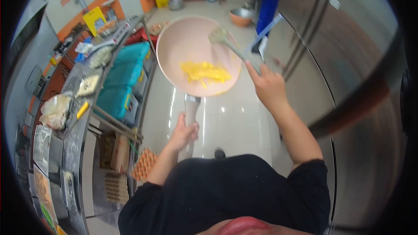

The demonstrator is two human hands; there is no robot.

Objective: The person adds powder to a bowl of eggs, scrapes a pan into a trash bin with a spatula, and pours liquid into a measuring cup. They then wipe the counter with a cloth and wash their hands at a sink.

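Observation:
My left hand is wrapped round the pale handle of a frying pan, held up in front of my body. Yellow scrambled egg lies in the lower part of its pink inside. A grey-green spatula is gripped in my right hand, to the right of the pan. Its broad, smeared head is over the upper right of the pan, above the egg and apart from it in this view.
A steel counter on the left carries bags, containers and a yellow-handled tool. Beneath it are teal-lidded bins and a tray of eggs. Large steel doors line the right. An orange basin stands on the tiled floor ahead.

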